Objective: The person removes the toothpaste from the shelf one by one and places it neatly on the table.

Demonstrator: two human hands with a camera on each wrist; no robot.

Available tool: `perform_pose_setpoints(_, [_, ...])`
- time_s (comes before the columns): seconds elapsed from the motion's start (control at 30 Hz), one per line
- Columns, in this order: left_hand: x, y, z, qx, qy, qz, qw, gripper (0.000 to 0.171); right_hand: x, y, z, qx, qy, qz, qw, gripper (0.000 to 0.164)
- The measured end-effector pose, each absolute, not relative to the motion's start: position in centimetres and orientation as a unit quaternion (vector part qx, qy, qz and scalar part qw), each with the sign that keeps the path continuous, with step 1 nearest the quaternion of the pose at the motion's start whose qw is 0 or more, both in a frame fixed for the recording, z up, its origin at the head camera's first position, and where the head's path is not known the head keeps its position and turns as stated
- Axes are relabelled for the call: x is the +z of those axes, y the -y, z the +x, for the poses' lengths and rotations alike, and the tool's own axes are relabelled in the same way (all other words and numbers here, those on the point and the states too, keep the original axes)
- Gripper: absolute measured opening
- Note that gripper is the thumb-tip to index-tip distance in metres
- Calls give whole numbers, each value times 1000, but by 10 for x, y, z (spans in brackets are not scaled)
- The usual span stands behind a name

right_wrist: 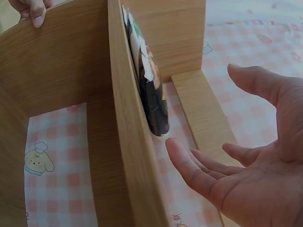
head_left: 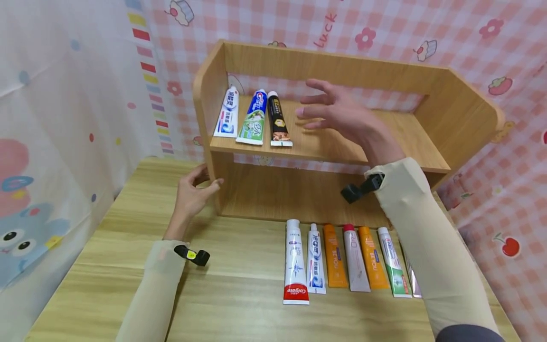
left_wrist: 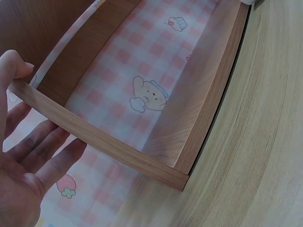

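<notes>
A small wooden shelf (head_left: 325,142) stands on the table. My left hand (head_left: 192,197) holds the front edge of its left side panel (left_wrist: 104,137), thumb on one side and fingers on the other. On the upper board, at the left, lie a white-and-blue toothpaste tube (head_left: 228,114), a blue-and-green Crest toothpaste tube (head_left: 254,121) and a black toothpaste tube (head_left: 278,116). My right hand (head_left: 342,111) hovers over that board, right of the black tube, fingers spread and holding nothing. The right wrist view shows the black tube (right_wrist: 155,109) near the fingertips, apart from them.
Several toothpaste tubes lie in a row before the shelf: a Colgate tube (head_left: 295,256), a white-and-blue one (head_left: 315,261), orange tubes (head_left: 335,259), a silvery red-capped one (head_left: 355,261) and a white-and-green one (head_left: 393,266). My right sleeve (head_left: 431,256) partly hides the rightmost. Checkered cloth (head_left: 410,28) hangs behind.
</notes>
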State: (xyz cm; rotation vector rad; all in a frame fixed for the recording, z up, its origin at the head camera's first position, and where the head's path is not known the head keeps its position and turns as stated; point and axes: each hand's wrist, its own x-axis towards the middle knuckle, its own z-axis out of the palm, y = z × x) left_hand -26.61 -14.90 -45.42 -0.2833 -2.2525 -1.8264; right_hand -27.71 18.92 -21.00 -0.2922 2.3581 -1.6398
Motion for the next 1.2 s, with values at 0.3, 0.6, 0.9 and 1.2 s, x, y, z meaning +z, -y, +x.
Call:
perform_pose_setpoints(0.3, [-453, 151, -265, -630, 763, -98, 110, 50, -217, -171, -295, -552, -816, -80, 153, 88])
perform_pose_setpoints(0.6, [-450, 151, -263, -633, 761, -98, 104, 50, -221, -151, -301, -516, -843, -59, 140, 87])
perform_pose_setpoints(0.9, [-451, 150, -262, -633, 759, -105, 106, 51, -219, -136, -308, -459, -877, -28, 141, 82])
perform_pose_setpoints(1.2, [-453, 150, -264, -646, 748, -112, 104, 50, -217, -129, -310, -441, -885, -1, 150, 75])
